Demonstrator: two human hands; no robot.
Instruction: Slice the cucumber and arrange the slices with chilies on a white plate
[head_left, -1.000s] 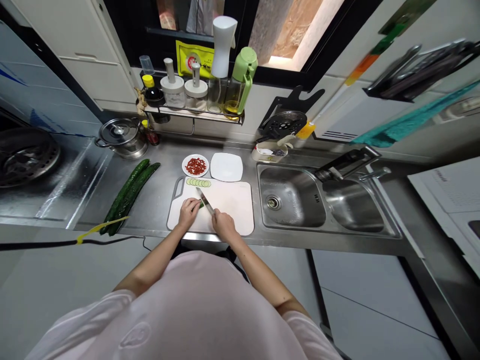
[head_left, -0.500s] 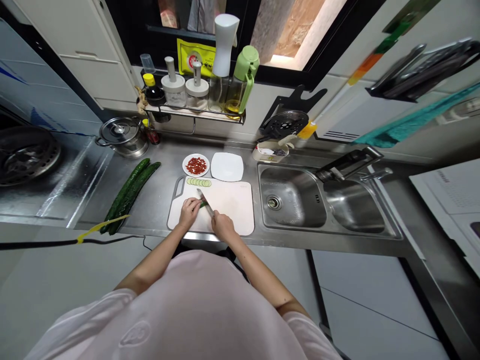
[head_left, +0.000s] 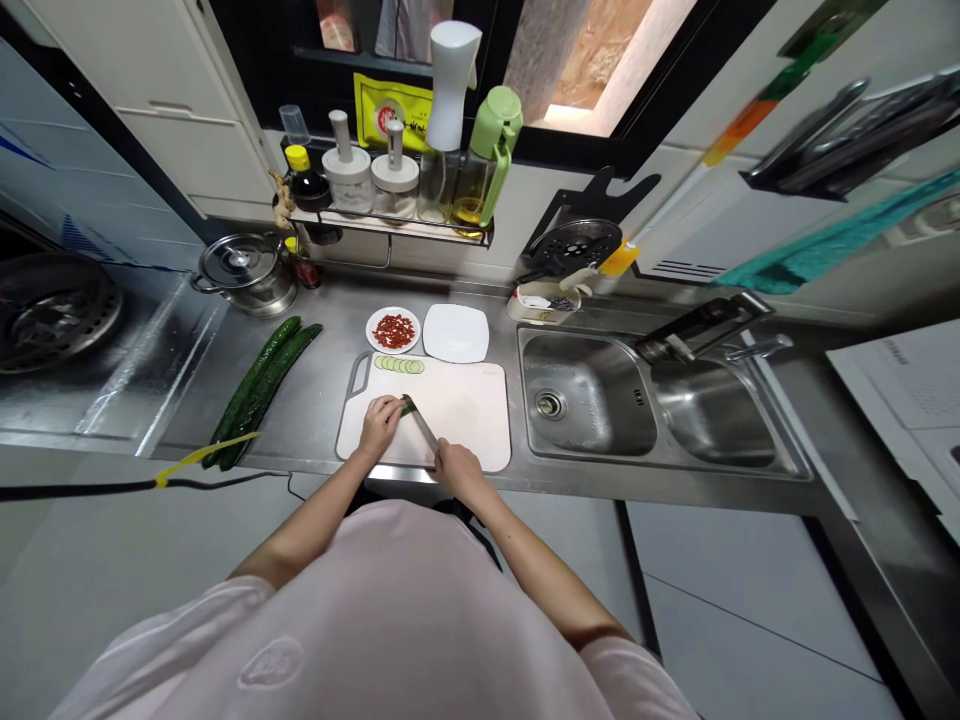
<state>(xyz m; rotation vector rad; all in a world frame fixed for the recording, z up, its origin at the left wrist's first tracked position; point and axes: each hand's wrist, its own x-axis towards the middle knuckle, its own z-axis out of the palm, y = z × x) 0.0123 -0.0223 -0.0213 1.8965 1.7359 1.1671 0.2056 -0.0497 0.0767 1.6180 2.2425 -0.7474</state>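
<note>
My left hand [head_left: 379, 422] is curled over a short piece of cucumber [head_left: 406, 407] on the white cutting board [head_left: 465, 410], holding it down. My right hand [head_left: 459, 470] grips the handle of a knife [head_left: 421, 425] at the board's near edge. The blade points up and left, its tip touching the cucumber piece. A row of several cucumber slices [head_left: 400, 366] lies along the board's far edge.
Two whole cucumbers [head_left: 259, 390] lie on the steel counter to the left. A small plate of red chili pieces [head_left: 393, 329] and a white square plate [head_left: 455, 333] sit behind the board. A double sink [head_left: 645, 405] is to the right, a pot [head_left: 240, 268] at far left.
My right hand has drawn back toward me and to the right with the knife, so the blade tip now rests at the cucumber piece. My left hand has barely moved.
</note>
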